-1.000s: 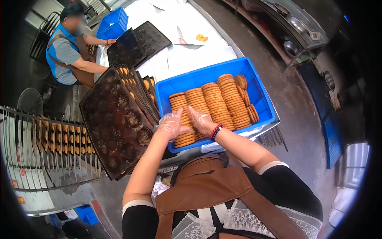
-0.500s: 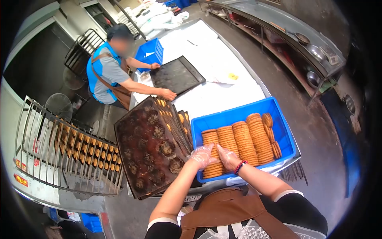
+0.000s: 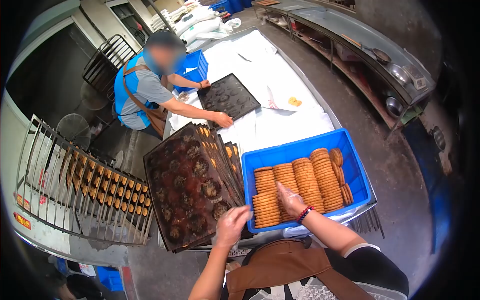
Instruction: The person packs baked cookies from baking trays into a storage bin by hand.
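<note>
A blue plastic bin [image 3: 305, 141] holds several long rows of round, golden-brown cookies [image 3: 306, 180]. My right hand [image 3: 291, 201], in a clear plastic glove, reaches into the bin with fingers stretched out against the left rows. My left hand [image 3: 233, 226], also gloved, is outside the bin by its left front corner, fingers loosely extended with nothing visible in them. Close to that hand lies a stack of dark baking trays [image 3: 182, 187], tilted, with cookies showing between the layers along the right edge.
Across the white-covered table [image 3: 225, 57], a co-worker [image 3: 147, 85] grips a dark tray [image 3: 230, 96] with both hands. Behind that person's tray stands another blue bin [image 3: 197, 67]. At left, a metal rack [image 3: 42, 165] holds trays of cookies. A steel counter [image 3: 360, 40] runs along the right.
My left hand has come out of the bin, back and to the left. The right hand stays at the cookies. The co-worker's tray has shifted slightly and now shows round hollows.
</note>
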